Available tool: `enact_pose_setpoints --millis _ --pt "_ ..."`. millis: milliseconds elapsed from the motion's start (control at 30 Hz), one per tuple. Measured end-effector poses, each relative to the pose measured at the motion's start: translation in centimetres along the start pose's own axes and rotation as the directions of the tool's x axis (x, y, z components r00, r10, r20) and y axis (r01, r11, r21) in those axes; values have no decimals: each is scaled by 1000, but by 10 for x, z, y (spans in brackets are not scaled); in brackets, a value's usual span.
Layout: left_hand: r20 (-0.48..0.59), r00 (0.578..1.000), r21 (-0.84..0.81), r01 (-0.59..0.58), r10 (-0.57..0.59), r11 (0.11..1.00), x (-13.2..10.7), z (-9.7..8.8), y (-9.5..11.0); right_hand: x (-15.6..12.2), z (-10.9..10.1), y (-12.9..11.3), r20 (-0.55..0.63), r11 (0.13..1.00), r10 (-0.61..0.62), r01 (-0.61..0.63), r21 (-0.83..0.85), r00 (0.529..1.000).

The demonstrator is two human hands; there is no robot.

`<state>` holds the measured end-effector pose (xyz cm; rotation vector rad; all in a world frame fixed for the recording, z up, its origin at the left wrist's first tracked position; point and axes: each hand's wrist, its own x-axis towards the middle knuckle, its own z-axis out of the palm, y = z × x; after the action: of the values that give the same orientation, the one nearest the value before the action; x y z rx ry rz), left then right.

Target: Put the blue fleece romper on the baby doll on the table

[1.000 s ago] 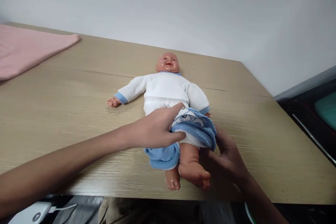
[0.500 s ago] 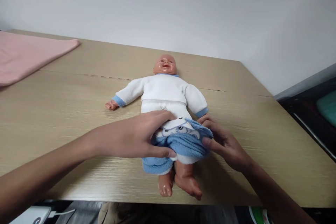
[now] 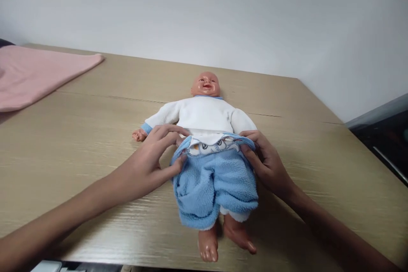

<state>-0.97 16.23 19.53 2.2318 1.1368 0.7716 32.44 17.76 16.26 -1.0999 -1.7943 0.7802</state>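
Observation:
A baby doll (image 3: 205, 86) lies on its back on the wooden table, feet towards me, in a white fleece top (image 3: 205, 114) with blue cuffs. Blue fleece pants (image 3: 204, 182) cover its legs down to the ankles; the waistband is folded at the front and shows a printed animal face. At the waistband's left edge, my left hand (image 3: 156, 157) pinches the cloth between thumb and fingers. My right hand (image 3: 267, 161) grips the opposite edge of the waistband. Both bare feet stick out below the hems. The doll's hand on the right side is hidden.
A pink cloth (image 3: 41, 74) lies at the left of the table (image 3: 95, 119). Behind the table rises a pale wall (image 3: 204, 12). A dark object (image 3: 382, 136) stands past the right edge.
The pants have gone from bunched around the lower legs to spread up over the thighs. My left hand has moved up and left to the waistband's side; my right hand has risen slightly.

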Motion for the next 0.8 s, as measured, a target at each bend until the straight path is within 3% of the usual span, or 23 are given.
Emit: enact_pose_setpoints --millis 133,233,367,500,633,733,800 --pt "-100 990 -56 92 -97 994 6 15 -13 11 11 2 4 994 103 -103 -37 995" --pt "-186 953 -128 218 -239 968 21 26 -29 27 22 11 -48 987 152 -155 -54 987" --pt "-127 918 -367 307 -375 878 38 33 -45 40 31 17 -146 979 175 -188 -77 974" --pt "-82 941 -381 274 -328 883 29 31 -44 27 27 17 -92 975 216 -220 -43 972" --pt "-64 932 -382 306 -355 872 10 32 -40 9 25 26 -48 940 331 -325 105 942" --pt "-62 876 -552 369 -478 748 10 39 -45 8 32 36 -7 830 456 -423 364 890" --pt "-78 854 -653 346 -514 673 16 44 -51 14 37 38 21 761 478 -425 491 878"
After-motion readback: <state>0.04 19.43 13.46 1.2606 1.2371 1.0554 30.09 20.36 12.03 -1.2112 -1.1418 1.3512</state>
